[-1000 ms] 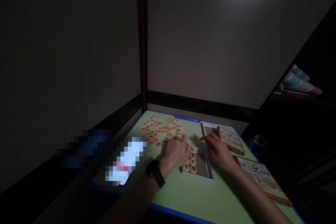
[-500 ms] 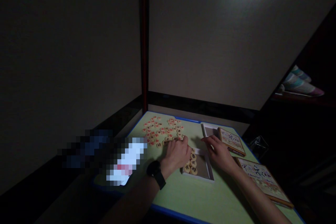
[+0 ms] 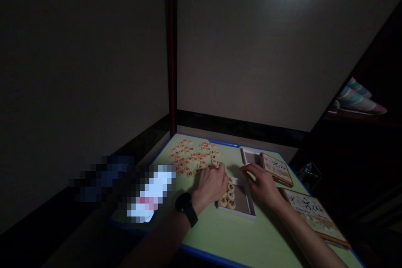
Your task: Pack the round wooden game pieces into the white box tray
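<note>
My left hand (image 3: pixel 212 182), with a black watch (image 3: pixel 186 207) on its wrist, reaches over the back left part of a shallow white box tray (image 3: pixel 246 201). Its fingers curl downward and hide whatever they hold. Round wooden Chinese chess pieces (image 3: pixel 231 195) with black characters lie along the tray's left side. Over on the right, my right hand (image 3: pixel 259 179) hovers by the tray's back right corner, thumb and forefinger slightly apart, nothing visible between them. Behind my left hand, many red and black chess pieces (image 3: pixel 194 157) lie loose on the green table (image 3: pixel 220 234).
Another white tray (image 3: pixel 251 150) stands at the back, partly behind a printed game box (image 3: pixel 276 167). A larger printed box (image 3: pixel 315 215) lies near the right edge. A pixelated bright phone (image 3: pixel 150 194) rests at left. Walls (image 3: pixel 235 50) rise behind the table.
Both hands keep nearly the same place and pose. The view has shifted very slightly; no piece has visibly moved.
</note>
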